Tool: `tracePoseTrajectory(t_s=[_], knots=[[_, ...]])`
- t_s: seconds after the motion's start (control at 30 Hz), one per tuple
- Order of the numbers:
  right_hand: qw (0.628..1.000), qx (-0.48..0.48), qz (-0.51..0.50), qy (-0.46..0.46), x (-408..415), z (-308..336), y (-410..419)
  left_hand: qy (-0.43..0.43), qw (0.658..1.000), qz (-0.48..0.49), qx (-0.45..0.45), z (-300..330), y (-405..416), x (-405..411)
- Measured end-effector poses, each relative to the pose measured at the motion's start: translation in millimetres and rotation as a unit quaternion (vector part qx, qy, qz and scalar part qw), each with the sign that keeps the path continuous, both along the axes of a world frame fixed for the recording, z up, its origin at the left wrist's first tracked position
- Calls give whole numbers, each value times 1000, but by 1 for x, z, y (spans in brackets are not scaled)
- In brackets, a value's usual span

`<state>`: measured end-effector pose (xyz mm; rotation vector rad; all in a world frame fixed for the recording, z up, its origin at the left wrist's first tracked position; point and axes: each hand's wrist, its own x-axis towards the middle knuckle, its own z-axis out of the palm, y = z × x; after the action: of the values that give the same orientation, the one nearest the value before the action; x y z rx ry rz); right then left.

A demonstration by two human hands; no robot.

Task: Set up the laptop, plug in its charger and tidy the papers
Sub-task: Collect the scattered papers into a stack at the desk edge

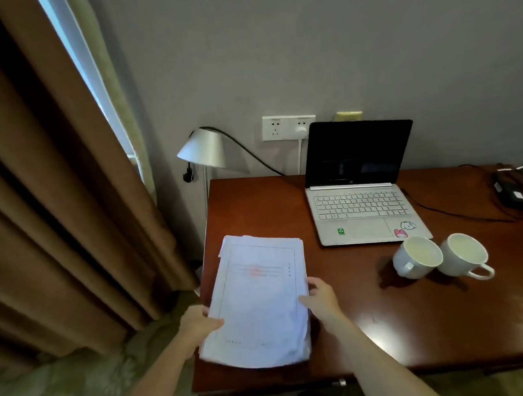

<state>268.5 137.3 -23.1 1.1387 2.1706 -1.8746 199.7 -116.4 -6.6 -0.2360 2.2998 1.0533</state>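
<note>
A stack of white papers point(259, 301) lies at the left front of the wooden desk point(411, 311). My left hand point(197, 323) grips the stack's left edge, thumb on top. My right hand point(321, 297) holds its right edge, thumb on the top sheet. The silver laptop point(364, 210) stands open near the wall, screen dark. Its black charger brick point(511, 192) rests at the desk's far right, with a black cable point(455, 215) running to the laptop's right side. On the wall is a white socket panel point(288, 127) with a white plug point(301, 132) in it.
Two white cups point(416, 261) point(465, 256) stand in front of the laptop, to the right of the papers. A silver lamp point(203, 149) stands left of the desk, its black cord arching toward the wall. Brown curtains point(58, 208) hang on the left.
</note>
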Motion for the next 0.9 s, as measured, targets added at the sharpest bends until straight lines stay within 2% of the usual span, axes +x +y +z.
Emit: tracePoseTrajectory(t_s=[0.07,0.2,0.53,0.73,0.9], knots=[[999,-1,24,-35,4,-9,-12,-20,999,1,-50,-3,-10,10],[1000,11,15,-18,0,-10,-26,-40,997,-19,-58,-4,-19,16],[1000,1,-3,0,-2,8,-37,-2,997,-51,-54,-10,-17,5],[998,9,64,-7,3,11,-44,16,997,-60,-41,-18,-18,2],[998,-18,63,-11,10,12,-42,38,997,-50,-54,-19,-14,-2]])
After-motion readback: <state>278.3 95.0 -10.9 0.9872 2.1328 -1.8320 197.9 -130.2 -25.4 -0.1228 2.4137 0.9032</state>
